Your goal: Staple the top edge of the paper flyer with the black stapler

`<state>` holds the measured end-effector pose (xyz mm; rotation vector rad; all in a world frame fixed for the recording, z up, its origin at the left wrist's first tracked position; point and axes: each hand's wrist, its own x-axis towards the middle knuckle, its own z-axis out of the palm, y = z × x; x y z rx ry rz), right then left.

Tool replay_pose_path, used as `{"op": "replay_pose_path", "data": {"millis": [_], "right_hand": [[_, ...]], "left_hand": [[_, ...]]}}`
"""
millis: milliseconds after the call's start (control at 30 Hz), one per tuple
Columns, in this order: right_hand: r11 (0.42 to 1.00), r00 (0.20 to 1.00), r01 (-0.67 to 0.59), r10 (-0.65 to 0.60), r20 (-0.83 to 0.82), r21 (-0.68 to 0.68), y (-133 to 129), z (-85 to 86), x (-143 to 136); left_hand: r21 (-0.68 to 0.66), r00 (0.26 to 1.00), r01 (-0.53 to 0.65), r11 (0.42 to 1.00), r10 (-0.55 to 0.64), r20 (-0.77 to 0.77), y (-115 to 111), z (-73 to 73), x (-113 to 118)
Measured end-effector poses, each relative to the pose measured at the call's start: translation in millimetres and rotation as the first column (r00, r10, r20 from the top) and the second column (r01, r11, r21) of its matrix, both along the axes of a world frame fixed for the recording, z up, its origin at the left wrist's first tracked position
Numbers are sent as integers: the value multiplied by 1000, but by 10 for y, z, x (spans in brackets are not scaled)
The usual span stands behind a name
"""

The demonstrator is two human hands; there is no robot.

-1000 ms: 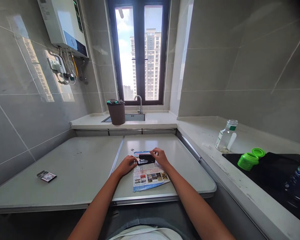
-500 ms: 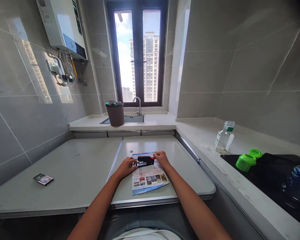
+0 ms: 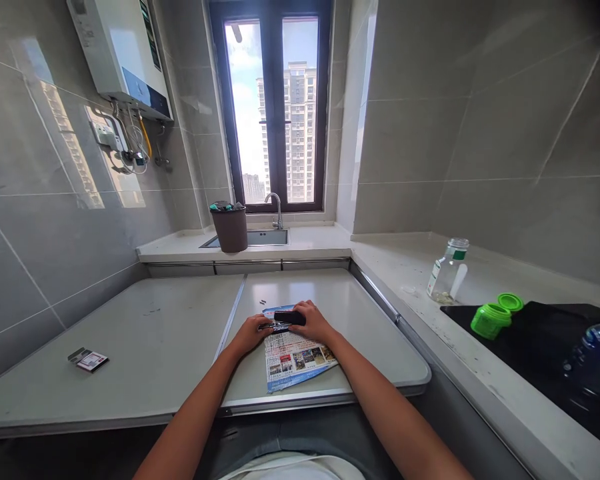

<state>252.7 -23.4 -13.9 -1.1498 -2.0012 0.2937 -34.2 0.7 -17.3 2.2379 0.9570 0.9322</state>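
Note:
A black stapler (image 3: 288,318) lies over the upper part of a printed sheet (image 3: 296,360) on the white table. My left hand (image 3: 251,333) is closed on the stapler's left end, where a metal part shows. My right hand (image 3: 312,323) wraps round its right end, thumb and fingers on the black body. Two tiny grey pieces (image 3: 263,302), perhaps staples, lie just above the sheet. A small box (image 3: 91,361) with a dark flap rests at the far left of the table.
A brown bin (image 3: 231,229) stands by the sink (image 3: 267,237) beneath the window. On the right counter are a glass bottle (image 3: 446,273), an open green jar (image 3: 489,321) and a dark blue object (image 3: 597,360) on a black surface. The table's front edge (image 3: 300,404) is near me.
My right hand has shifted left and now wraps the stapler's right end, covering more of it. The stapler looks slightly more open at the left. The view has tilted a little.

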Motion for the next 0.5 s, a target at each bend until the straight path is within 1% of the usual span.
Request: {"op": "replay_pose_path", "data": {"millis": [67, 167, 267, 333, 433, 500], "right_hand": [[1000, 998, -10, 9, 61, 17, -7, -3, -24], [997, 999, 4, -7, 35, 77, -23, 17, -60], [992, 999, -42, 44, -18, 122, -69, 38, -96], [992, 998, -66, 66, 10, 110, -105, 41, -116], [994, 996, -34, 25, 88, 107, -126, 31, -132], [993, 995, -31, 20, 99, 116, -107, 21, -127]], "left_hand": [[-23, 998, -30, 999, 31, 63, 10, 5, -5], [-104, 981, -61, 993, 79, 176, 34, -7, 9], [-236, 957, -29, 971, 95, 275, 51, -23, 43], [-312, 935, 2, 950, 108, 337, 57, -30, 55], [-403, 894, 30, 915, 156, 421, 73, -40, 43], [-460, 867, 49, 886, 191, 460, 92, -54, 26]]}}
